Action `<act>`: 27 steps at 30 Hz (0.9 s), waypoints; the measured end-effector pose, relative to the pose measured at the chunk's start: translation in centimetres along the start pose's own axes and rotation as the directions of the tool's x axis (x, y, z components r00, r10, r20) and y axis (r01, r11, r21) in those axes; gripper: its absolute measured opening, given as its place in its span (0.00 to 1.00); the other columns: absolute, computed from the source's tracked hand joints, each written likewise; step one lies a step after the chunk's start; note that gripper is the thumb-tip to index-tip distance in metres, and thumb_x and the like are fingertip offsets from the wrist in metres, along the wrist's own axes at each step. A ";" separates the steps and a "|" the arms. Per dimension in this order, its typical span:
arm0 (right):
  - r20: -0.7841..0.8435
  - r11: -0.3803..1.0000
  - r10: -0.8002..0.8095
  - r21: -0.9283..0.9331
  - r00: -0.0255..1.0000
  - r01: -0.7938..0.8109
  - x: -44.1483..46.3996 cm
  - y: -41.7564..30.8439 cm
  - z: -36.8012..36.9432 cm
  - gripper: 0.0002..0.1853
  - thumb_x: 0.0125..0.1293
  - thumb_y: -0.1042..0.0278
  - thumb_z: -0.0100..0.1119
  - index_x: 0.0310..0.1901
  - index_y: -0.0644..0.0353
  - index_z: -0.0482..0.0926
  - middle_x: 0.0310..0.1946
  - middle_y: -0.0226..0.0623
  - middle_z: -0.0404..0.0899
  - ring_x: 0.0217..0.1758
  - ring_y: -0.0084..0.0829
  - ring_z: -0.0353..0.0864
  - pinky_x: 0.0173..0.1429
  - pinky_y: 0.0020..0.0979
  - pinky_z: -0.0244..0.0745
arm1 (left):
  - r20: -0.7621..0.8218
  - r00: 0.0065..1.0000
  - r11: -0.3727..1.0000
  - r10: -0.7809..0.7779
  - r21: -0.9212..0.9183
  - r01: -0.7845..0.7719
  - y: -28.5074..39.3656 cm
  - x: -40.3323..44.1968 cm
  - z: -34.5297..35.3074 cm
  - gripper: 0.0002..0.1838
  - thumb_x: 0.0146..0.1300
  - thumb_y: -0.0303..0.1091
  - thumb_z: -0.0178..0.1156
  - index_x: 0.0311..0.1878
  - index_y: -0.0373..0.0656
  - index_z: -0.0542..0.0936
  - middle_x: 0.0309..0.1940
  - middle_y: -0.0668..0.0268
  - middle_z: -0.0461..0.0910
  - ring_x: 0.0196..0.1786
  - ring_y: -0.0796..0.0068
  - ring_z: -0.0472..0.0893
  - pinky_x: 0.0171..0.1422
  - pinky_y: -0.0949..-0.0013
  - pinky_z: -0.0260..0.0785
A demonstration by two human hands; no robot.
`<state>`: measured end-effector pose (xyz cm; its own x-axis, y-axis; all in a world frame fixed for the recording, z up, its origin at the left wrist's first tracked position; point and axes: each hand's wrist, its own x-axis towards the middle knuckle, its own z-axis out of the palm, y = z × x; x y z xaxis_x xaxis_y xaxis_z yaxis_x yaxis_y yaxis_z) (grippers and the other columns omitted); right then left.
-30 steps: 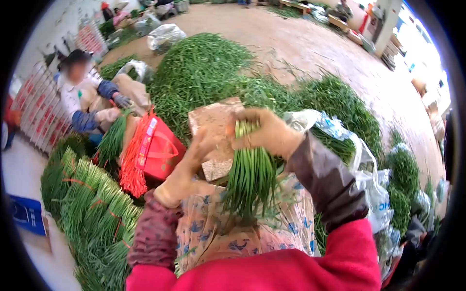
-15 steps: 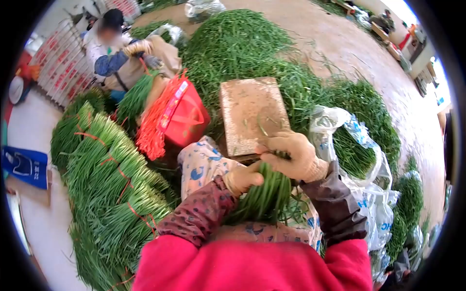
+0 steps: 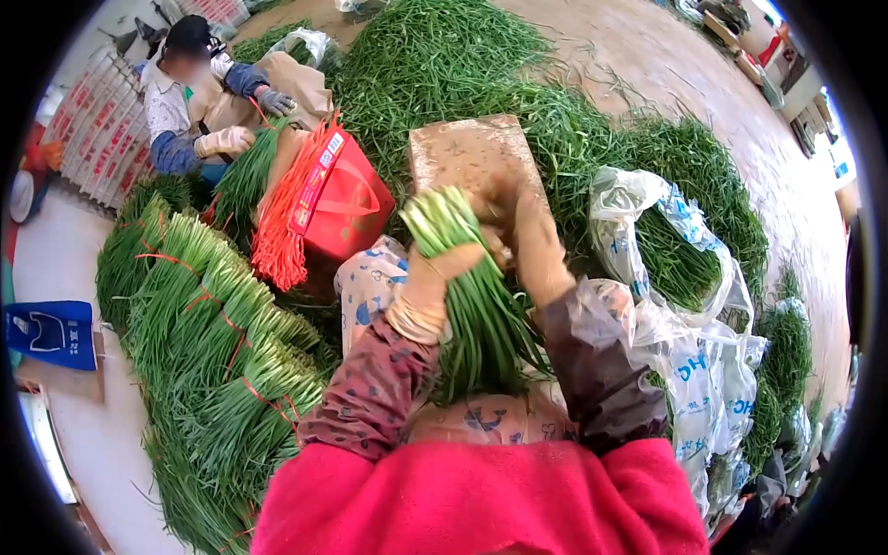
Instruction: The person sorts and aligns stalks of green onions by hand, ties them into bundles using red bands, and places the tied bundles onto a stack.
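My left hand (image 3: 435,282), in a pale glove, is wrapped round a bunch of green stalks (image 3: 486,314). The bunch's pale cut ends point up and to the left, and its leaves hang down over my lap. My right hand (image 3: 523,231), also gloved, is just right of the bunch, over the lower part of a worn board (image 3: 462,153). Motion smears its fingers, so whether it holds anything is not clear. The patterned apron (image 3: 490,418) lies below the leaves.
Tied bundles (image 3: 213,324) are stacked at the left. A red bag (image 3: 351,208) with red ties (image 3: 282,231) stands left of the board. Loose greens (image 3: 435,65) lie behind. At the right is a plastic bag (image 3: 694,370). A co-worker (image 3: 199,111) sits at the upper left.
The bunch has tilted, its pale ends now showing at the upper left in my left hand's grip. My right hand has moved off it, up onto the board. The co-worker's hands have moved apart.
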<state>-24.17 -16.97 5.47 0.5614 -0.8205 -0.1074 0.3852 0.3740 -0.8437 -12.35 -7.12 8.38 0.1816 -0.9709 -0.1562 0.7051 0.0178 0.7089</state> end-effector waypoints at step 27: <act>-0.030 0.749 -0.258 -0.637 0.966 0.181 -2.0 -5.8 -1.2 0.22 0.68 0.70 0.57 0.63 0.60 0.71 0.50 0.34 0.79 0.53 0.21 0.76 0.55 0.23 0.72 | -0.112 0.845 0.848 0.523 0.166 -0.503 5.0 6.9 -4.6 0.14 0.58 0.22 0.63 0.48 0.35 0.76 0.37 0.55 0.82 0.38 0.63 0.83 0.42 0.62 0.80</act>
<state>-28.44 -18.05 9.95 0.4209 -0.9018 0.0983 -0.0766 -0.1433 -0.9867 -4.40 -12.67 7.72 0.5986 -0.7845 0.1619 0.3931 0.4638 0.7940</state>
